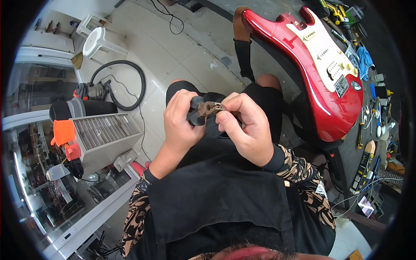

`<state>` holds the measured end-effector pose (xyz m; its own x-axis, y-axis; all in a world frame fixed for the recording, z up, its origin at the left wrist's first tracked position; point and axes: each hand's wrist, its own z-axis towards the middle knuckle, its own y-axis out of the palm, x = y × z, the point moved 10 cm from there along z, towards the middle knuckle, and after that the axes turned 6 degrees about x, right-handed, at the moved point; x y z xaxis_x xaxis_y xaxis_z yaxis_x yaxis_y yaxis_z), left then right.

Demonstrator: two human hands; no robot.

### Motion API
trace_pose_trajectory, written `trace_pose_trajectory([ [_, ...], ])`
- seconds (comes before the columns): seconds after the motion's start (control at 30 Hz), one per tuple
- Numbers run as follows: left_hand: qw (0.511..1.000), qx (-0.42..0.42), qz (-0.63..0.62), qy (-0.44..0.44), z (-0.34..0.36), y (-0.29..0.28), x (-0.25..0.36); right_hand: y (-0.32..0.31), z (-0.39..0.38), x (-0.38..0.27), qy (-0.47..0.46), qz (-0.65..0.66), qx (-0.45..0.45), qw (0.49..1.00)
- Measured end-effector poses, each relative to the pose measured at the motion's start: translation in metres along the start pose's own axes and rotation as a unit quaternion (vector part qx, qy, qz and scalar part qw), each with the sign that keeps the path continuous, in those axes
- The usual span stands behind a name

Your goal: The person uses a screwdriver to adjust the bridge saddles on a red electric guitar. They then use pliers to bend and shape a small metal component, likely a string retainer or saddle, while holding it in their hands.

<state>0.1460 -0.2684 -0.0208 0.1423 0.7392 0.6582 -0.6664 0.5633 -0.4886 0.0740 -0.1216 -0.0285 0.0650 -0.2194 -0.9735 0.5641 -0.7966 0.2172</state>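
Over my lap, my left hand (180,118) is closed around the dark handles of pliers (209,108) with rusty brown jaws. The jaws point to the right. At their tip sits a small metal piece (221,107), too small to name. My right hand (248,125) pinches that piece between thumb and forefinger, right against the jaws. To the right, apart from both hands, a glossy red electric guitar body (299,58) lies on the bench edge. It carries a cream pickguard (323,63) with several pickups and knobs, and no neck shows on it.
Hand tools, a blue cloth (365,60) and a spirit level (363,167) crowd the bench at right. At left stand a vacuum cleaner (93,92) with a black hose, white plastic stools (100,43), a grey slatted box (106,134) and a glass cabinet. Cables cross the tiled floor.
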Motion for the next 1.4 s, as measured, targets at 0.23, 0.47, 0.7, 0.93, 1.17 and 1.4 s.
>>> trace_pose_trajectory([
  [0.23,0.999,-0.032,0.011,0.009,-0.002,0.006,-0.004,-0.005,0.001,-0.002,-0.049,-0.079,-0.025,0.995],
  [0.47,0.997,-0.043,0.030,0.064,0.006,0.002,0.002,0.017,-0.007,0.030,0.226,0.197,-0.106,0.948],
  [0.7,0.979,-0.089,0.057,0.172,0.012,-0.005,0.004,0.021,-0.021,0.042,0.331,0.264,-0.235,0.875],
  [0.93,0.987,-0.048,0.072,0.138,0.012,-0.002,0.004,0.003,-0.009,0.031,0.182,0.125,-0.155,0.963],
  [1.17,0.997,-0.039,0.017,0.068,0.000,0.004,-0.001,-0.001,-0.004,0.012,-0.017,-0.008,-0.099,0.995],
  [1.4,0.998,-0.039,0.002,0.050,-0.002,0.003,-0.003,0.001,-0.005,0.007,-0.054,-0.041,-0.087,0.994],
])
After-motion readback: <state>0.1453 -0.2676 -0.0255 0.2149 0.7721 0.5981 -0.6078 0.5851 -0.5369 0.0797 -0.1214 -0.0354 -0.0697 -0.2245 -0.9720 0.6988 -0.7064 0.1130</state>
